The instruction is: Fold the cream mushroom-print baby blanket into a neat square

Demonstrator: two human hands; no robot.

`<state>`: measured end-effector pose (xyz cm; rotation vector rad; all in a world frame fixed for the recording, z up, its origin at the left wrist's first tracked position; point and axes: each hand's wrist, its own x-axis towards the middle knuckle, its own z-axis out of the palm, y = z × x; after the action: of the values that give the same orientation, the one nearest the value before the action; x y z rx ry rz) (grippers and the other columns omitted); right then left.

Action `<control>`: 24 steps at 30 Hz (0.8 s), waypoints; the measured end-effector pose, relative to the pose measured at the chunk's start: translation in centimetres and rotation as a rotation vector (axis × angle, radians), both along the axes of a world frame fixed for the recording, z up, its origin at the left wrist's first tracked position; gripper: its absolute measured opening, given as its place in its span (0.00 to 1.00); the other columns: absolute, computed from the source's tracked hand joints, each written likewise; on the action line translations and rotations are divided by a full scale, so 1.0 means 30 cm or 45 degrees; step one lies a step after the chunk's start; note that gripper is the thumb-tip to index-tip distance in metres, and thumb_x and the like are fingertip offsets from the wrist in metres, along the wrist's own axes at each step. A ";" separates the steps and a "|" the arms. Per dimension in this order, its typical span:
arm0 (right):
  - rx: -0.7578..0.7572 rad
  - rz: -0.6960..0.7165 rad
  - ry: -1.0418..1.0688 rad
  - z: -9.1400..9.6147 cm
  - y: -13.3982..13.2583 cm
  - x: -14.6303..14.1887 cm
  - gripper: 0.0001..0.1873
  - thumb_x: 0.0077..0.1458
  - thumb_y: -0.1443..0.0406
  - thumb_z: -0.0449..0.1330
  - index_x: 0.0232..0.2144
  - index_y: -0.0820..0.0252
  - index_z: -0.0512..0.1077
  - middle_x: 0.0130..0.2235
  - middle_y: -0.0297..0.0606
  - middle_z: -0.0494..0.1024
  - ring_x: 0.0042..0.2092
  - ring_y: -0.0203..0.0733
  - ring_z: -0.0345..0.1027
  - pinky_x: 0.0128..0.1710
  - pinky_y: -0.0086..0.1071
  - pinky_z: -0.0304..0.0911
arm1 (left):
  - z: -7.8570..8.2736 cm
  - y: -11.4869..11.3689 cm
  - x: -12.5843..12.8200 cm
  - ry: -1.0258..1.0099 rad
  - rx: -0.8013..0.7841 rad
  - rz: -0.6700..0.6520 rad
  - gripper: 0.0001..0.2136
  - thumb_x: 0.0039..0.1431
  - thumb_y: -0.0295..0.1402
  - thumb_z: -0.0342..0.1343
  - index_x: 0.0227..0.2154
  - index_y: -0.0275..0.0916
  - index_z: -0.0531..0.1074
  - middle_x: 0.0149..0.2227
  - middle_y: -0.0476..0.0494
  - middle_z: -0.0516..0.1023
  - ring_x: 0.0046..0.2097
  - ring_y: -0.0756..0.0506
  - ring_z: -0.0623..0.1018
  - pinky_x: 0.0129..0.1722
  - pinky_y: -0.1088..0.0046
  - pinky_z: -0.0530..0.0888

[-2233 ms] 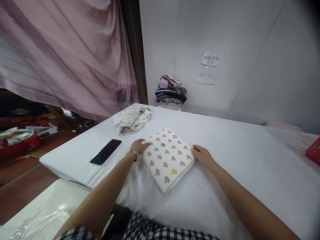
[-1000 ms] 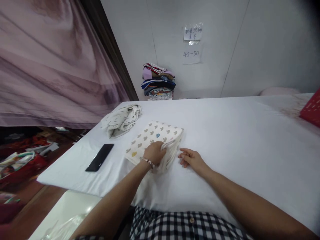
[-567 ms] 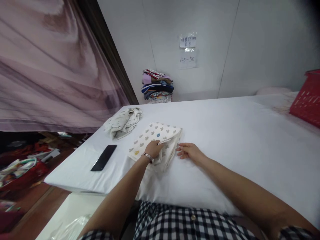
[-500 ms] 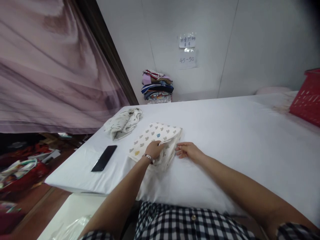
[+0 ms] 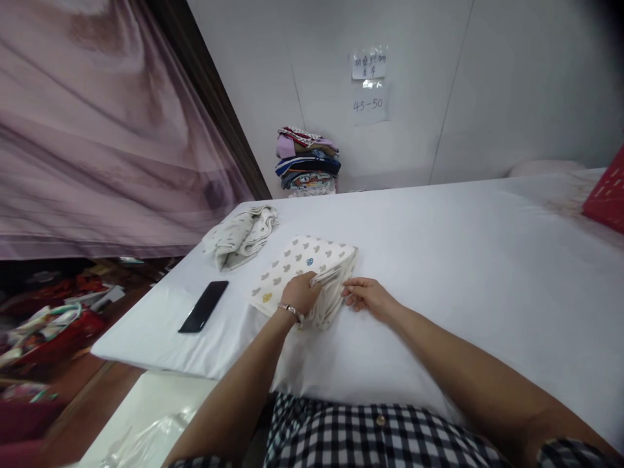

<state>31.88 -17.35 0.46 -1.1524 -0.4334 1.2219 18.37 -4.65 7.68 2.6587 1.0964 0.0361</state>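
A white folded cloth (image 5: pixel 287 266) with small grey prints, one blue and one yellow, lies on the white-covered table (image 5: pixel 429 240). My left hand (image 5: pixel 301 294), wearing a bracelet, is closed on the cloth's near layers, thumb on top. Those layers bunch and hang loosely beside it. At the right edge of the same cloth, my right hand (image 5: pixel 365 296) has its fingers curled in, their tips touching the edge as if pinching it. Left of it lies a second, crumpled white printed cloth (image 5: pixel 238 237).
A black phone (image 5: pixel 203 307) rests on the table's left part. Stacked folded fabrics (image 5: pixel 308 162) stand by the wall behind. A red basket (image 5: pixel 609 195) is at far right. A pink curtain (image 5: pixel 107 130) hangs at left, and a white surface (image 5: pixel 141 416) sits lower left.
The view has shifted slightly, so the red basket shows less. The cloth's loose near layers are gathered a little more under my left hand; my right hand has hardly moved.
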 end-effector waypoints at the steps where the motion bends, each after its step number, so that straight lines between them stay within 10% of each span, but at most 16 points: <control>1: -0.021 -0.024 -0.001 0.000 0.005 -0.001 0.07 0.50 0.71 0.56 0.34 0.65 0.68 0.29 0.39 0.76 0.23 0.33 0.69 0.16 0.23 0.61 | 0.001 0.011 -0.002 -0.018 -0.020 0.007 0.10 0.54 0.33 0.46 0.33 0.42 0.72 0.32 0.46 0.76 0.37 0.45 0.74 0.35 0.73 0.66; 14: -0.178 0.077 -0.017 0.048 0.076 -0.022 0.03 0.52 0.71 0.56 0.27 0.66 0.68 0.22 0.34 0.74 0.17 0.30 0.64 0.12 0.21 0.55 | -0.009 -0.002 -0.009 -0.012 0.031 -0.011 0.11 0.55 0.34 0.44 0.33 0.43 0.72 0.33 0.47 0.76 0.37 0.46 0.74 0.35 0.73 0.65; 24: -0.128 0.213 -0.100 0.027 0.051 -0.044 0.17 0.52 0.71 0.54 0.46 0.63 0.67 0.19 0.28 0.72 0.15 0.29 0.62 0.11 0.21 0.52 | -0.011 -0.086 0.016 0.155 0.241 -0.118 0.13 0.51 0.37 0.50 0.39 0.40 0.66 0.43 0.41 0.71 0.44 0.42 0.71 0.36 0.69 0.67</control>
<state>30.55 -15.84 1.25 -1.2734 -0.5414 1.3593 18.85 -7.24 7.35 2.9126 1.0515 -0.0429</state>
